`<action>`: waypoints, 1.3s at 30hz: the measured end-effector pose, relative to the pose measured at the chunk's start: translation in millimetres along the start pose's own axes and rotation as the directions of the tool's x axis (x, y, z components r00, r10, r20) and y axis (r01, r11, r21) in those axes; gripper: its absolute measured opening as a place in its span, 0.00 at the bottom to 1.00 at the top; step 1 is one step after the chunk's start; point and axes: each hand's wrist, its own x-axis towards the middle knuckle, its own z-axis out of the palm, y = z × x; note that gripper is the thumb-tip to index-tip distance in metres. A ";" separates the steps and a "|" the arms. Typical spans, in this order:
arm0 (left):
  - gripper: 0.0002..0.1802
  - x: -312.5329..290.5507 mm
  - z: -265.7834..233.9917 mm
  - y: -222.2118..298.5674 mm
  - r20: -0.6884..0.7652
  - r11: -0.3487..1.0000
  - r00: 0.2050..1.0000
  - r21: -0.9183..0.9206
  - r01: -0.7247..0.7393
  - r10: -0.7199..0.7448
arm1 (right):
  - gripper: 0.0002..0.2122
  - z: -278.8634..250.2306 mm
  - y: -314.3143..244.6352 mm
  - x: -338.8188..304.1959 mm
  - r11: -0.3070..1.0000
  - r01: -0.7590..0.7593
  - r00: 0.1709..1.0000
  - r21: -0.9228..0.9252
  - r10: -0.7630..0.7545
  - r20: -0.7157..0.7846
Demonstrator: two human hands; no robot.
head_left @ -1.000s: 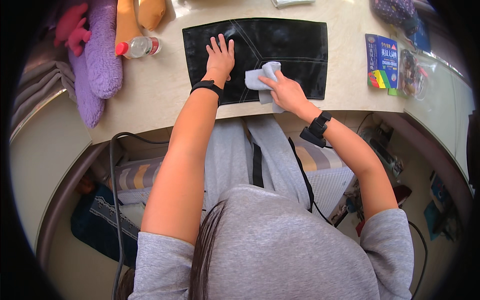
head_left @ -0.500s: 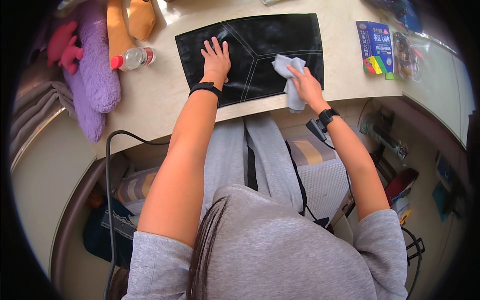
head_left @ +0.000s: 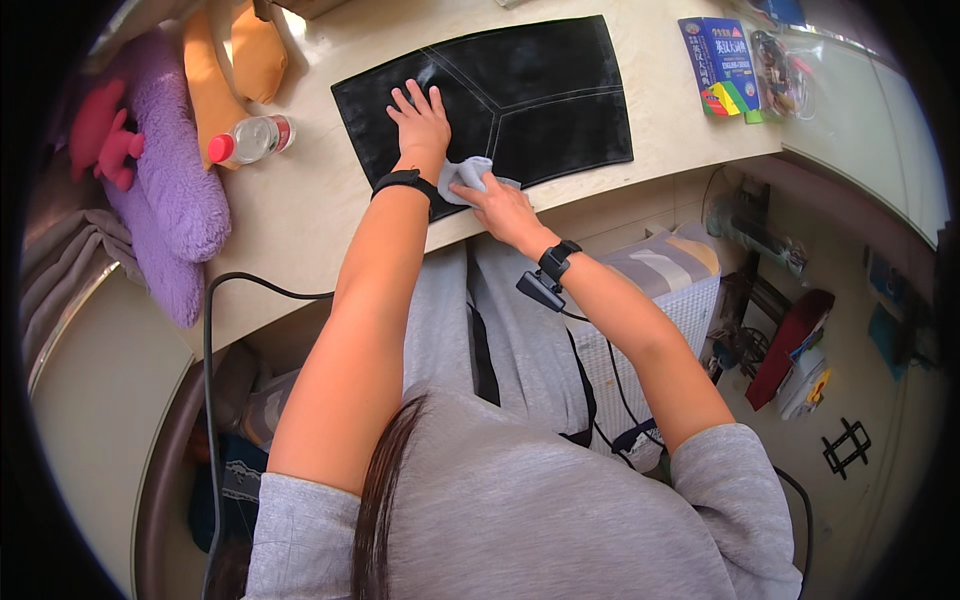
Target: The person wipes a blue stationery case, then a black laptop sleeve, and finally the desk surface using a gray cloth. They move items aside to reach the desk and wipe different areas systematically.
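A black leather-like panel (head_left: pixel 555 100) with pale stitched seams lies flat on the cream table. My left hand (head_left: pixel 420 125) rests on its left part, palm down with the fingers spread. Close beside that wrist, my right hand (head_left: pixel 502 210) grips a light grey cloth (head_left: pixel 462 182) against the panel's near edge. The cloth is bunched under the fingers and covers a small part of the black surface. Each wrist wears a black band, and a small dark device hangs at the right one.
Left of the panel lie a clear bottle (head_left: pixel 255 140) with a red cap, a purple plush (head_left: pixel 185 160), a pink toy (head_left: pixel 105 135) and an orange plush (head_left: pixel 258 55). A blue book (head_left: pixel 718 65) and a bagged item (head_left: pixel 778 75) lie right. A black cable (head_left: pixel 210 400) hangs at the left.
My right hand has drawn the cloth leftward across the panel, from its right half to near my left wrist. The left hand stays spread on the panel. The whole view has shifted slightly.
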 end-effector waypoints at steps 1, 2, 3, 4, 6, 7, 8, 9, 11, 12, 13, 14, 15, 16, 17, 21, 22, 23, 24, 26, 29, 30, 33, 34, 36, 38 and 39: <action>0.68 -0.1 -0.3 -0.5 -0.012 1.000 1.000 -0.007 0.003 -0.004 | 0.24 -1.7 10.4 -1.2 1.000 -0.014 0.999 -0.011 0.013 -0.052; 0.68 -0.8 -1.2 -0.7 0.026 1.000 1.000 -0.030 -0.005 0.006 | 0.23 -8.5 28.0 -5.8 0.999 -0.031 0.997 -0.022 0.030 -0.078; 0.71 0.4 -3.4 -1.0 0.075 0.998 0.997 -0.065 0.004 0.001 | 0.26 -18.1 49.3 -11.3 0.994 -0.111 0.991 -0.014 0.109 -0.074; 0.70 -1.2 -5.1 -0.1 0.102 0.997 0.995 -0.071 -0.001 0.009 | 0.25 -29.4 71.9 -18.9 0.987 -0.159 0.978 0.035 0.162 -0.129; 0.69 0.3 -9.8 0.4 0.108 0.997 0.994 -0.070 0.012 -0.004 | 0.24 -57.4 117.9 -35.9 0.947 -0.321 0.922 -0.018 0.308 -0.235; 0.68 0.4 -11.1 0.5 0.122 0.998 0.993 -0.066 0.011 -0.002 | 0.24 -72.7 137.9 -44.5 0.875 -0.482 0.852 -0.037 0.458 -0.253; 0.68 1.3 -11.8 0.6 0.132 0.998 0.991 -0.057 0.012 -0.005 | 0.23 -88.1 154.7 -52.9 0.801 -0.595 0.780 -0.059 0.560 -0.279; 0.68 2.2 -11.8 1.5 0.134 0.999 0.991 -0.047 0.017 -0.011 | 0.22 -104.2 168.1 -58.5 0.693 -0.708 0.700 -0.135 0.664 -0.264; 0.69 4.1 -9.1 3.5 0.118 0.999 0.992 -0.011 0.036 -0.035 | 0.22 -123.3 176.4 -65.9 0.679 -0.722 0.680 -0.135 0.658 -0.322; 0.69 5.6 -7.1 5.6 0.097 0.999 0.994 0.014 0.050 -0.051 | 0.22 -130.0 173.2 -68.3 0.671 -0.729 0.668 -0.135 0.656 -0.351; 0.70 7.2 -5.1 8.2 0.077 0.997 0.995 0.037 0.062 -0.065 | 0.22 -130.4 164.5 -65.6 0.753 -0.644 0.738 -0.136 0.563 -0.373; 0.70 8.2 -3.2 11.0 0.076 0.997 0.995 0.037 0.065 -0.068 | 0.22 -123.6 150.5 -58.7 0.812 -0.567 0.785 -0.134 0.485 -0.385; 0.70 10.1 -2.1 12.4 0.075 0.996 0.994 0.036 0.078 -0.080 | 0.22 -113.3 132.4 -49.3 0.911 -0.395 0.844 -0.119 0.309 -0.439; 0.58 11.4 -1.4 13.1 0.075 0.996 0.994 0.025 0.082 -0.084 | 0.22 -102.7 112.8 -37.0 0.950 -0.304 0.878 -0.074 0.249 -0.408; 0.47 11.2 -0.4 13.1 0.086 0.997 0.993 -0.008 0.080 -0.079 | 0.23 -89.0 91.6 -22.3 0.980 -0.199 0.905 0.002 0.184 -0.384; 0.36 7.4 -1.9 7.8 0.073 0.991 0.995 -0.108 0.079 -0.071 | 0.29 -33.8 16.4 31.2 0.991 -0.136 0.990 0.016 0.136 -0.030; 0.36 6.3 -3.5 7.0 0.087 0.988 0.995 -0.136 0.068 -0.057 | 0.30 -26.2 7.2 39.1 0.987 -0.159 0.986 -0.026 0.160 0.043; 0.42 5.2 -4.9 5.7 0.089 0.986 0.994 -0.150 0.070 -0.057 | 0.29 -26.2 6.8 41.7 0.987 -0.149 0.988 -0.054 0.150 0.031; 0.46 4.4 -6.9 5.3 0.085 0.988 0.994 -0.134 0.073 -0.062 | 0.29 -27.1 9.2 42.7 0.988 -0.129 0.991 -0.087 0.130 0.008; 0.53 2.2 -10.2 5.9 0.126 0.993 0.991 -0.101 0.062 -0.049 | 0.27 -38.4 28.3 39.4 0.991 -0.107 0.994 -0.080 0.106 -0.017; 0.68 -0.5 -13.6 4.6 0.131 0.994 0.990 -0.094 0.060 -0.047 | 0.25 -64.6 72.3 38.1 0.984 -0.153 0.987 -0.093 0.147 -0.067; 0.70 -1.2 -14.1 3.7 0.143 0.994 0.989 -0.090 0.057 -0.044 | 0.25 -74.7 89.6 38.1 0.982 -0.168 0.981 -0.084 0.159 -0.108; 0.71 -1.4 -15.5 4.8 0.163 0.995 0.985 -0.070 0.074 -0.062 | 0.24 -108.0 142.9 36.3 0.955 -0.270 0.952 -0.121 0.247 -0.179; 0.72 -1.8 -15.8 4.5 0.166 0.995 0.983 -0.061 0.083 -0.072 | 0.24 -120.1 159.7 36.5 0.951 -0.288 0.945 -0.115 0.263 -0.196; 0.73 -2.4 -16.7 4.5 0.167 0.995 0.983 -0.046 0.090 -0.082 | 0.24 -139.7 188.0 34.8 0.937 -0.328 0.916 -0.123 0.284 -0.283; 0.73 -4.0 -16.7 2.8 0.157 0.995 0.985 -0.050 0.082 -0.073 | 0.24 -149.5 206.1 33.5 0.941 -0.318 0.913 -0.115 0.271 -0.305; 0.73 -5.3 -16.4 1.7 0.141 0.995 0.987 -0.054 0.086 -0.078 | 0.24 -149.0 209.9 33.9 0.959 -0.273 0.927 -0.082 0.239 -0.290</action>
